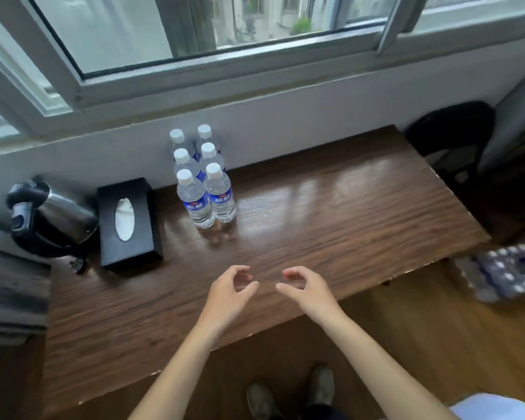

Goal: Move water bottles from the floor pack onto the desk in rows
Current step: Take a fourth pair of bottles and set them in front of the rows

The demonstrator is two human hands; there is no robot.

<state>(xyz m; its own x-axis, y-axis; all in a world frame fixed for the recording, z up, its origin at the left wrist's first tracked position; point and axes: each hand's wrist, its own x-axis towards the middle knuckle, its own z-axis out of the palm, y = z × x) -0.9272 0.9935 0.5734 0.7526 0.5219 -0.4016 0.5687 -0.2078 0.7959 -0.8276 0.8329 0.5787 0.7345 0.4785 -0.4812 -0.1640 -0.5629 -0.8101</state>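
Six bottles (pixel 205 180) stand upright on the desk (pixel 331 213), two columns of three running from the wall toward the front, white caps, blue labels, each touching or just beside its neighbour. Front pair is sharpest; the back pair sits close to the wall under the window (pixel 194 40)

Left hand (pixel 229 291) and right hand (pixel 305 287) hover over the desk's front edge, near each other but apart, both empty. Fingers curled into loose C shapes, thumbs and fingertips parted, a narrow-to-medium gap, gripping nothing. Both are well apart from the bottles

Pack (pixel 503 269) lies on the floor (pixel 422 328) to the right of the desk, blurred, wrapped bottles with white caps showing; count unreadable

Left of the bottles a black tissue box (pixel 129 221) lies flat, white tissue poking from the oval slot. Just beside it at far left a steel kettle (pixel 50 216) with black lid and handle, touching or nearly touching the box, can't tell which

Dark chair (pixel 452 144) stands past the desk's right end. Two shoes (pixel 291 392) show at the bottom on the floor, below the desk edge
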